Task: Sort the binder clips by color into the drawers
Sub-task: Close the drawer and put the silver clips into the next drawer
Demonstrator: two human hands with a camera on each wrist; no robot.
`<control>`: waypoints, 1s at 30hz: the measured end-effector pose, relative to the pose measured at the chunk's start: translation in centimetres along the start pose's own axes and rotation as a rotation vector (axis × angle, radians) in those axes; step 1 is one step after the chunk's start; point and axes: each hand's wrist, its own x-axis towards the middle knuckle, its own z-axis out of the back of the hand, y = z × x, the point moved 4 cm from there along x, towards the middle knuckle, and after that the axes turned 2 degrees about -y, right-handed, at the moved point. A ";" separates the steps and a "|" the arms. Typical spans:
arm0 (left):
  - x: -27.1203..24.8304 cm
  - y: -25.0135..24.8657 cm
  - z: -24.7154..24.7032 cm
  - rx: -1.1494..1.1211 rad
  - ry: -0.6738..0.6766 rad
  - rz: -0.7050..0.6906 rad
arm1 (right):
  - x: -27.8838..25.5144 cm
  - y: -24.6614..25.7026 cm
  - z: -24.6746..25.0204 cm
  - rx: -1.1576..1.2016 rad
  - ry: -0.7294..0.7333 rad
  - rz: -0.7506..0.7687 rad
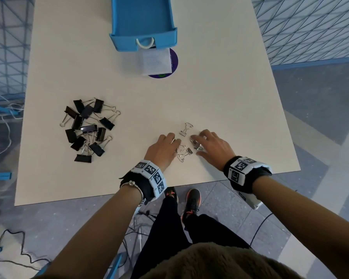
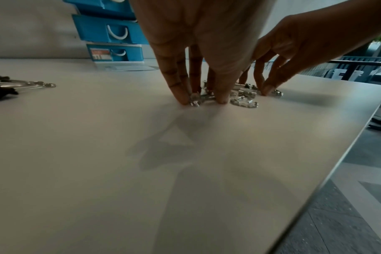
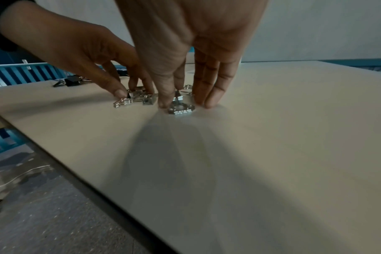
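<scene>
Step in hand, by the look: gathering silver binder clips (image 1: 184, 146) at near desk (image 1: 220, 93) edge. Left hand (image 1: 163, 151) and right hand (image 1: 214, 147) flank cluster, fingers extended, tips on/beside clips, nothing clamped. Black clips (image 1: 88, 127) piled well left. Next: scoop silver lot, carry to open blue drawer (image 1: 143, 23) at far side.

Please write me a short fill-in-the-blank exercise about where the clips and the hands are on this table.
1. The black clips lie in a heap to the ____ of both hands.
2. The left hand and right hand both reach down among the ____ clips.
3. The open drawer at the far end of the table is ____ in colour.
4. One silver clip lies apart, just ____ the fingertips.

Missing words: left; silver; blue; beyond
</scene>
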 end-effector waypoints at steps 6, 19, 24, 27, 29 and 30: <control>0.1 -0.4 -0.7 0.006 -0.078 0.083 | 0.1 -0.6 0.1 0.022 0.001 0.002; 0.0 0.8 -0.4 -0.101 -0.081 0.211 | 0.0 -1.3 0.4 0.063 0.005 -0.088; 0.1 1.2 -0.4 -0.062 -0.099 0.253 | 0.2 -1.1 0.4 0.068 -0.009 -0.110; 0.3 1.2 -0.3 -0.042 -0.106 0.264 | 0.5 -1.1 0.6 0.122 -0.028 -0.131; 0.5 1.3 -0.3 -0.038 -0.116 0.269 | 0.8 -1.0 0.8 0.163 -0.048 -0.141; 0.6 1.4 -0.2 -0.049 -0.121 0.269 | 0.9 -1.0 0.8 0.176 -0.055 -0.143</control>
